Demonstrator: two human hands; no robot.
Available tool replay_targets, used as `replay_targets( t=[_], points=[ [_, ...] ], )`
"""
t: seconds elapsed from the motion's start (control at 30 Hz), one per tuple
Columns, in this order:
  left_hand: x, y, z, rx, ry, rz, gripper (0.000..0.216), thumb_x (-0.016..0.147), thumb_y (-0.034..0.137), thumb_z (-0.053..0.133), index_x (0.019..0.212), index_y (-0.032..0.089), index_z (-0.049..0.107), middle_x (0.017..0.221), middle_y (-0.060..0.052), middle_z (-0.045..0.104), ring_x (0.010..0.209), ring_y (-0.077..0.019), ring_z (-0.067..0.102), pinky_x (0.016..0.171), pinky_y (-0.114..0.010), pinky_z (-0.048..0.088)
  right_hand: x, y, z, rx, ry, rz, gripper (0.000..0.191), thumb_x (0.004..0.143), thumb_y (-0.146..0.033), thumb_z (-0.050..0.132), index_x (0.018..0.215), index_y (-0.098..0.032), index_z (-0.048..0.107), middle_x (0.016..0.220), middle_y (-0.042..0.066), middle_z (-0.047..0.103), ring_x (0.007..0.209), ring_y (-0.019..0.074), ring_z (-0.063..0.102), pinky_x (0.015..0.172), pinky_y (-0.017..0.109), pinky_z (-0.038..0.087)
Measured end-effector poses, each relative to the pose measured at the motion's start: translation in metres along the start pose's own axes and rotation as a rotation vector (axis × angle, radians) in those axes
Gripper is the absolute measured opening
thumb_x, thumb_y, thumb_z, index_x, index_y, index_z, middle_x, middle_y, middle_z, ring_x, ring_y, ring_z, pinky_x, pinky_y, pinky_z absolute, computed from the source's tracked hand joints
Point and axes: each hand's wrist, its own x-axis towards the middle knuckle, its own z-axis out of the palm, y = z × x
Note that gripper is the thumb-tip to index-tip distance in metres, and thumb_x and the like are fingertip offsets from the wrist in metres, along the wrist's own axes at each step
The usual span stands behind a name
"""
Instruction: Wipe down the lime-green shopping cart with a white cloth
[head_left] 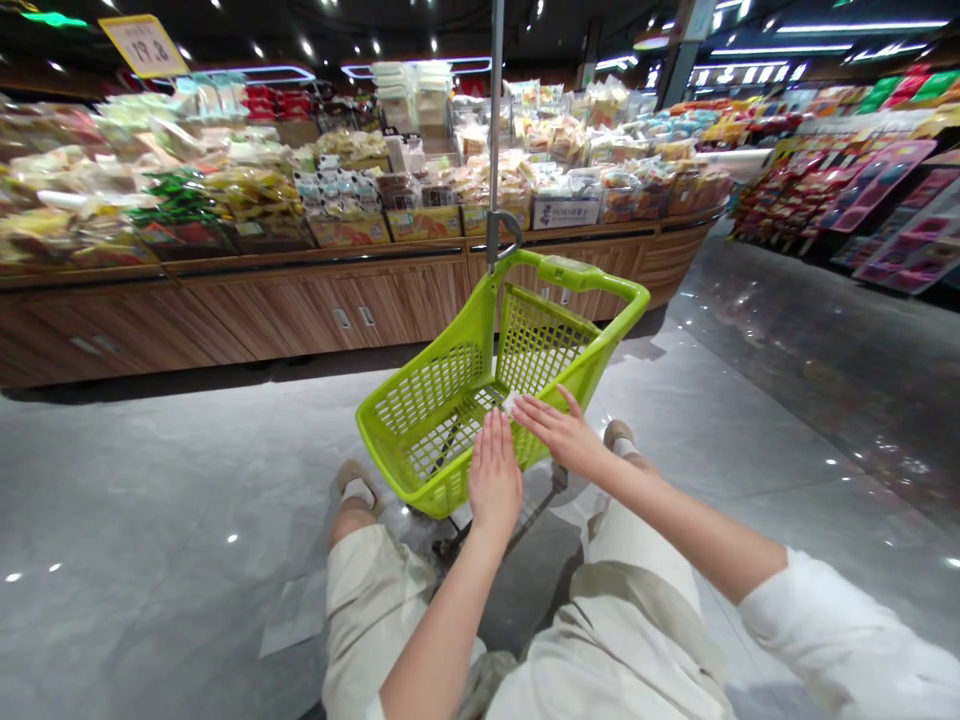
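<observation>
A lime-green shopping cart (420, 505) with a perforated plastic basket stands turned between my spread legs. My left hand (496, 475) lies over the near rim of the basket, back up, its fingers straight and side by side. Close on its right is my right hand (561, 430), fingers stretched toward the left fingertips and thumb lifted apart. A small white crumpled piece (511, 402), like tissue, shows at the fingertips of both hands. Whether either hand presses on it is hidden. The basket's grid floor (442, 440) shows beyond the hands.
A grey pole (495, 120) with a hook rises from the cart's corner. Behind runs a wood-fronted counter (300, 310) heaped with packaged food. A price sign (144, 46) hangs at upper left, and goods racks (825, 190) stand at right. The floor (150, 480) is glossy grey.
</observation>
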Motion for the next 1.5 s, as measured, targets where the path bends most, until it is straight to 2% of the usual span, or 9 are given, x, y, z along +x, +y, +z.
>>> replay_targets(
  t=[0.23,0.47,0.57,0.7,0.87,1.0,1.2,1.33,1.5],
  points=[
    [-0.001,0.002,-0.002,-0.026,0.009,0.015,0.08,0.086,0.014,0.048,0.156,0.002,0.01,0.165,-0.016,0.016,0.153,-0.0248,0.01,0.125,-0.042,0.02,-0.004,0.126,-0.036,-0.189,0.152,0.411,0.062,0.087,-0.002,0.037,0.145,-0.02,0.046,0.145,0.012,0.054,0.141,0.0296,0.042,0.116,0.068,-0.001],
    [0.0,0.006,-0.001,-0.042,0.018,-0.022,0.079,0.086,0.014,0.047,0.156,0.002,0.012,0.165,-0.015,0.016,0.153,-0.0248,0.009,0.125,-0.042,0.019,0.004,-0.01,0.012,0.001,0.092,0.25,0.066,0.085,-0.001,0.035,0.149,-0.018,0.04,0.152,0.01,0.045,0.143,0.0198,0.039,0.123,0.05,-0.004],
    [-0.001,0.002,-0.001,-0.03,0.02,-0.012,0.079,0.085,0.013,0.046,0.156,0.003,0.012,0.165,-0.015,0.018,0.153,-0.024,0.01,0.125,-0.042,0.02,0.005,-0.021,0.013,0.04,0.039,0.057,0.064,0.088,-0.004,0.036,0.149,-0.022,0.04,0.151,0.007,0.047,0.143,0.0171,0.039,0.124,0.048,-0.001],
    [-0.002,-0.002,-0.001,-0.037,0.018,0.011,0.081,0.085,0.013,0.046,0.157,0.005,0.009,0.165,-0.014,0.017,0.153,-0.0228,0.01,0.125,-0.04,0.019,0.002,0.063,-0.013,-0.051,0.016,-0.02,0.063,0.09,-0.002,0.038,0.146,-0.029,0.044,0.145,0.002,0.055,0.141,0.0183,0.042,0.122,0.055,0.001],
    [0.0,0.003,-0.005,-0.045,-0.014,0.005,0.083,0.086,0.018,0.05,0.156,0.003,0.008,0.165,-0.015,0.015,0.153,-0.0243,0.009,0.125,-0.042,0.018,-0.004,0.141,-0.032,-0.15,0.149,0.321,0.061,0.087,0.0,0.036,0.141,-0.023,0.051,0.143,0.007,0.057,0.141,0.0255,0.042,0.118,0.064,-0.003],
    [0.001,0.008,-0.007,-0.062,-0.028,-0.024,0.085,0.089,0.027,0.053,0.156,0.004,0.005,0.165,-0.015,0.012,0.153,-0.0257,0.009,0.125,-0.043,0.019,-0.001,0.071,-0.005,-0.053,0.207,0.459,0.066,0.084,-0.004,0.04,0.148,-0.02,0.042,0.15,0.012,0.049,0.14,0.0261,0.044,0.119,0.061,-0.004],
    [0.001,0.004,-0.006,-0.039,-0.029,-0.024,0.092,0.086,0.025,0.058,0.156,0.003,0.002,0.165,-0.018,0.015,0.153,-0.0251,0.01,0.125,-0.043,0.019,0.004,-0.029,0.014,0.144,0.039,0.114,0.072,0.082,-0.003,0.039,0.151,-0.025,0.037,0.151,0.007,0.047,0.142,0.0197,0.041,0.123,0.053,0.001],
    [-0.002,0.001,-0.006,-0.045,-0.004,0.014,0.091,0.088,0.031,0.057,0.156,0.005,0.002,0.165,-0.017,0.011,0.154,-0.0254,0.008,0.125,-0.043,0.019,0.001,0.052,-0.015,0.043,-0.003,0.043,0.071,0.082,0.001,0.04,0.145,-0.03,0.046,0.146,0.002,0.054,0.142,0.0199,0.041,0.121,0.058,-0.001],
    [-0.001,0.005,-0.007,-0.05,-0.015,0.004,0.091,0.089,0.036,0.057,0.156,0.004,0.004,0.165,-0.016,0.011,0.154,-0.0254,0.009,0.125,-0.042,0.019,-0.005,0.142,-0.039,-0.14,0.157,0.384,0.06,0.086,-0.004,0.04,0.141,-0.025,0.051,0.144,0.006,0.055,0.144,0.028,0.037,0.116,0.067,-0.002]
  ],
)
